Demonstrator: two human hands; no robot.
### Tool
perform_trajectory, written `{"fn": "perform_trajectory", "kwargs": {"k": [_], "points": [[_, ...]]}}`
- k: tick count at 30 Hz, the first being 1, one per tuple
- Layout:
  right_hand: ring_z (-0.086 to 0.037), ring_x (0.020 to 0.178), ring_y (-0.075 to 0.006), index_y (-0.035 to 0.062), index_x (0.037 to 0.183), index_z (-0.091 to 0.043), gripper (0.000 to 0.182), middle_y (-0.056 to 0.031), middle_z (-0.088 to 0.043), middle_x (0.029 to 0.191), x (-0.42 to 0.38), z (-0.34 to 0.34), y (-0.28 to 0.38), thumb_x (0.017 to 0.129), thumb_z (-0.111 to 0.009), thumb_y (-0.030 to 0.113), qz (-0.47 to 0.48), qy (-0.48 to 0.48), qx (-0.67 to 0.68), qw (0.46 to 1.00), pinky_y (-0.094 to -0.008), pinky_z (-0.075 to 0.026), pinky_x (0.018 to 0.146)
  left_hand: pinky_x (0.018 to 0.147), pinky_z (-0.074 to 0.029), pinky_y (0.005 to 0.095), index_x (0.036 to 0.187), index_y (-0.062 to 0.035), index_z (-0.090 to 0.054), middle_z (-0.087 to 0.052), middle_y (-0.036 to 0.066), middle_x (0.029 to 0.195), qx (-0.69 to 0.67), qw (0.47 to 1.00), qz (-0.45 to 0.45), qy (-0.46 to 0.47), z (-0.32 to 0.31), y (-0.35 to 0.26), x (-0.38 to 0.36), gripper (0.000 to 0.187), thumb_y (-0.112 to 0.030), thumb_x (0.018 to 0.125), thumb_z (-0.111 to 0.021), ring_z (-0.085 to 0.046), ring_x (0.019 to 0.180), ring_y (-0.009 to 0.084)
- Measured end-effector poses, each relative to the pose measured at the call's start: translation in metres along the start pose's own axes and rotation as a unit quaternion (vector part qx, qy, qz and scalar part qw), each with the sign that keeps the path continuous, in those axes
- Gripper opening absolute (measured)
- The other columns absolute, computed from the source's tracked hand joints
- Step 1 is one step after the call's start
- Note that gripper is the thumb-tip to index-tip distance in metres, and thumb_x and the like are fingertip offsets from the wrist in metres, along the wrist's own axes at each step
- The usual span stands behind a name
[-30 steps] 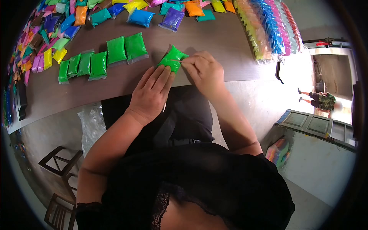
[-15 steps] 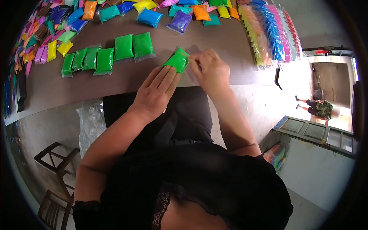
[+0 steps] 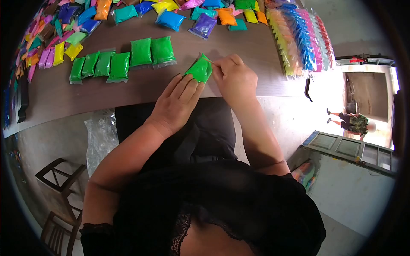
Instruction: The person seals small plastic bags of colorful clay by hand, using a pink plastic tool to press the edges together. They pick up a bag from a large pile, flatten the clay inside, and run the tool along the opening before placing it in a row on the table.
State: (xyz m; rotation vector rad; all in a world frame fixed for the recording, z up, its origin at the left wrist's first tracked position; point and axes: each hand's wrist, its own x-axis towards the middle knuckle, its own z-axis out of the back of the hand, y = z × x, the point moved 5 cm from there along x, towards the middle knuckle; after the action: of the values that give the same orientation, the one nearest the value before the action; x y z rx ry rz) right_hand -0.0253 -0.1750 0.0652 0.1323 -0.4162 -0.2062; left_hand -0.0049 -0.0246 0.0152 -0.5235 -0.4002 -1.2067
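Near the front edge of the counter (image 3: 243, 47), we've got a green packet (image 3: 200, 70) under our left hand (image 3: 174, 106), fingers stretched flat over its near side. Our right hand (image 3: 236, 80) is just beside the far right corner, fingers pinched together on some thin sliver (image 3: 209, 60) that's too small for us to name. A bit further off to the left we see six more green packets (image 3: 118, 67) lined up, then loads of mixed-colour packets (image 3: 169, 19) at the back.
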Motion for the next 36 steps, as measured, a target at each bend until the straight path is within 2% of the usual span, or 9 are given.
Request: {"fn": "perform_trajectory", "kwargs": {"k": [2,7,9,13,17,22,27,31,36], "points": [[-0.068,0.077,-0.0281,0.0157,0.083,-0.07,0.012,-0.0063,-0.066,0.084,-0.002,-0.006,0.007,0.088,-0.067,0.026,0.006,0.094,-0.024,0.995,-0.0408,-0.054,0.062,0.11,-0.044,0.0425,0.123,0.0004,-0.064,-0.056,0.012,0.119,-0.014,1.0,0.003,-0.011,0.0,0.0,-0.001,0.039,-0.008,0.084,-0.06,-0.055,0.12,0.0275],[-0.068,0.081,-0.0304,0.0146,0.087,-0.073,0.013,-0.0089,-0.068,0.088,0.005,-0.008,-0.021,0.089,-0.067,0.026,-0.026,0.03,0.05,0.998,-0.0404,-0.055,0.069,0.108,-0.046,0.0415,0.12,-0.0034,-0.067,-0.061,0.008,0.116,-0.002,1.0,0.013,0.004,0.005,0.0,0.004,0.036,-0.005,0.084,-0.064,-0.059,0.117,0.0252],[-0.067,0.079,-0.0315,0.0129,0.087,-0.073,0.015,-0.0101,-0.067,0.088,0.008,-0.004,-0.042,0.087,-0.067,0.026,-0.131,-0.013,0.135,0.982,-0.0417,-0.054,0.069,0.108,-0.046,0.0413,0.12,-0.0034,-0.067,-0.06,0.008,0.116,0.001,1.0,0.011,0.004,0.005,-0.001,0.005,0.036,-0.005,0.084,-0.064,-0.059,0.117,0.025],[-0.066,0.09,-0.0324,0.0097,0.089,-0.074,0.015,-0.0117,-0.069,0.092,0.005,-0.019,-0.039,0.087,-0.069,0.024,-0.059,0.07,0.216,0.972,-0.0424,-0.053,0.077,0.108,-0.046,0.0416,0.122,-0.004,-0.067,-0.058,0.008,0.117,0.008,1.0,0.013,0.01,0.0,0.001,0.0,0.037,-0.007,0.085,-0.067,-0.057,0.12,0.0242],[-0.066,0.087,-0.0318,0.008,0.09,-0.074,0.013,-0.0115,-0.069,0.091,0.013,-0.018,-0.067,0.087,-0.071,0.021,-0.096,0.033,0.163,0.981,-0.0411,-0.052,0.077,0.106,-0.046,0.0431,0.124,-0.0049,-0.064,-0.056,0.009,0.12,-0.049,0.998,0.039,0.031,0.009,0.0,0.005,0.042,-0.012,0.083,-0.072,-0.057,0.118,0.0279],[-0.064,0.078,-0.0214,0.0026,0.09,-0.073,0.014,-0.0095,-0.067,0.085,-0.008,-0.018,-0.074,0.086,-0.075,0.015,-0.212,-0.083,0.323,0.918,-0.0327,-0.051,0.073,0.101,-0.047,0.0441,0.126,-0.0032,-0.06,-0.054,0.012,0.123,-0.139,0.988,0.057,0.015,0.014,0.009,0.023,0.048,-0.017,0.082,-0.075,-0.056,0.115,0.033],[-0.062,0.075,-0.018,0.0025,0.091,-0.073,0.013,-0.0086,-0.066,0.084,-0.013,-0.018,-0.074,0.087,-0.076,0.015,-0.195,-0.117,0.339,0.913,-0.0308,-0.05,0.071,0.096,-0.047,0.0451,0.133,-0.0037,-0.055,-0.053,0.012,0.124,-0.081,0.991,0.102,0.034,-0.002,0.011,0.05,0.06,-0.022,0.08,-0.077,-0.056,0.114,0.0344],[-0.061,0.074,-0.017,0.0032,0.091,-0.073,0.012,-0.0081,-0.066,0.084,-0.014,-0.017,-0.073,0.086,-0.077,0.014,-0.188,-0.109,0.361,0.907,-0.03,-0.05,0.069,0.093,-0.05,0.0403,0.13,-0.0037,-0.056,-0.058,0.011,0.117,-0.072,0.993,0.091,0.01,-0.008,0.032,0.05,0.055,-0.014,0.08,-0.076,-0.06,0.107,0.031],[-0.061,0.073,-0.0164,0.0031,0.092,-0.073,0.011,-0.0074,-0.066,0.083,-0.013,-0.021,-0.071,0.085,-0.077,0.011,-0.203,-0.107,0.382,0.895,-0.0291,-0.05,0.069,0.085,-0.053,0.0409,0.12,-0.0067,-0.065,-0.064,0.013,0.106,-0.211,0.963,0.156,-0.063,-0.007,0.044,0.049,0.04,-0.006,0.081,-0.072,-0.064,0.094,0.033]]}}
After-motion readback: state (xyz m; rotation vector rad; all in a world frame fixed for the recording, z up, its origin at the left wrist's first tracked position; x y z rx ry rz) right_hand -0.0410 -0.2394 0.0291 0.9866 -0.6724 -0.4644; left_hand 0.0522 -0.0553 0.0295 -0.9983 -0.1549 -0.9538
